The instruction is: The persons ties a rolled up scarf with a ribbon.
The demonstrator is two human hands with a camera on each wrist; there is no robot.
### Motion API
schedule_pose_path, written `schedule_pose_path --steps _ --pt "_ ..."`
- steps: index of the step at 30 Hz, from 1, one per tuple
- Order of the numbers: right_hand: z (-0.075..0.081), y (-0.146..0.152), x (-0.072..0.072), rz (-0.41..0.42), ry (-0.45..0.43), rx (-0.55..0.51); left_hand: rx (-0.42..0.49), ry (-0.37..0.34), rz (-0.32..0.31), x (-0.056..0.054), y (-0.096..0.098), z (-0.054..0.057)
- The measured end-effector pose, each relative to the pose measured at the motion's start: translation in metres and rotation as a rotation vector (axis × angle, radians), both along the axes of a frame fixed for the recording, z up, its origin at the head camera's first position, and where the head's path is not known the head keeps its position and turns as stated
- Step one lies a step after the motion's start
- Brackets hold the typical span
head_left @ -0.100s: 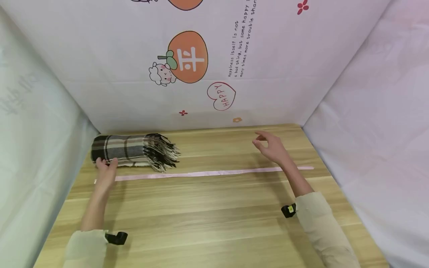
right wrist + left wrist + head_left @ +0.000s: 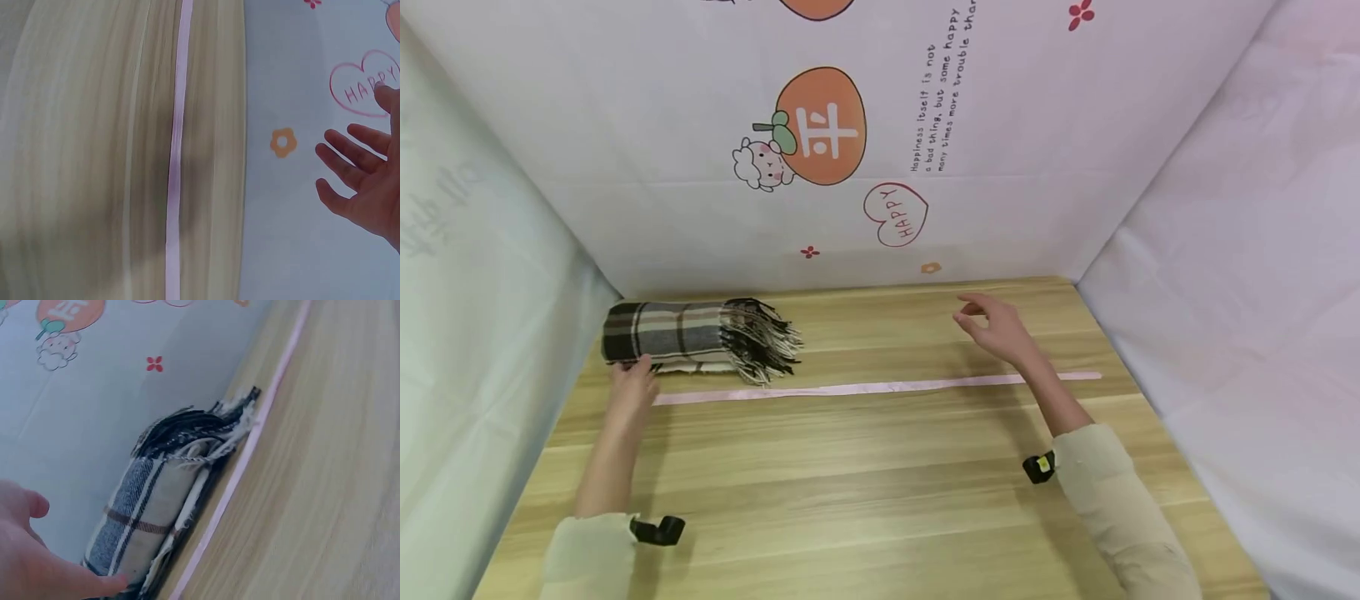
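Observation:
A rolled plaid scarf in black, grey and cream lies at the back left of the table, its fringe fanned to the right. At the scarf's near left edge is my left hand, with fingertips right at the cloth. The left wrist view shows that hand's thumb and a finger spread apart beside the roll. A long pink ribbon stretches across the table in front of the scarf; my left hand hides its left end. My right hand hovers beyond the ribbon, fingers loosely bent and holding nothing.
The wooden table meets a white printed backdrop at its back edge. White cloth walls stand at the left and right. Small black cameras sit on the left wrist and the right wrist.
My right hand has shifted slightly left. My left hand has moved a little left and now covers the ribbon's left tip. The scarf and ribbon lie as before.

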State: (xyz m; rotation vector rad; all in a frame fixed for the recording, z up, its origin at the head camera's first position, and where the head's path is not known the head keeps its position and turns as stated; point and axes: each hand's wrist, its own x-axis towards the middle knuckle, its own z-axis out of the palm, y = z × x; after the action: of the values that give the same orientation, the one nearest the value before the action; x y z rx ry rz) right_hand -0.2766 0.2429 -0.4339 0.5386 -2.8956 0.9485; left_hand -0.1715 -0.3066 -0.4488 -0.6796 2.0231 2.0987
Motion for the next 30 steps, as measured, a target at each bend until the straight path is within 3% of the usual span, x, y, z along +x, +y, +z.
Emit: schedule_pose_path --steps 3,8,14,27,30 --pt "0.000 -0.023 -0.008 0.042 -0.020 0.005 0.263 -0.017 0.094 -0.002 -0.004 0.003" --pt "-0.005 -0.062 -0.022 0.119 -0.038 0.029 0.472 -0.017 0.187 -0.006 -0.007 -0.002" --pt "-0.014 -0.100 -0.036 0.191 -0.030 0.040 0.526 -0.021 0.265 -0.014 -0.009 -0.009" --pt "-0.030 -0.162 -0.046 0.295 -0.077 0.054 0.596 -0.032 0.301 -0.018 -0.013 -0.012" --pt "-0.033 -0.175 -0.048 0.311 -0.089 0.077 0.539 -0.027 0.308 -0.023 -0.018 -0.025"
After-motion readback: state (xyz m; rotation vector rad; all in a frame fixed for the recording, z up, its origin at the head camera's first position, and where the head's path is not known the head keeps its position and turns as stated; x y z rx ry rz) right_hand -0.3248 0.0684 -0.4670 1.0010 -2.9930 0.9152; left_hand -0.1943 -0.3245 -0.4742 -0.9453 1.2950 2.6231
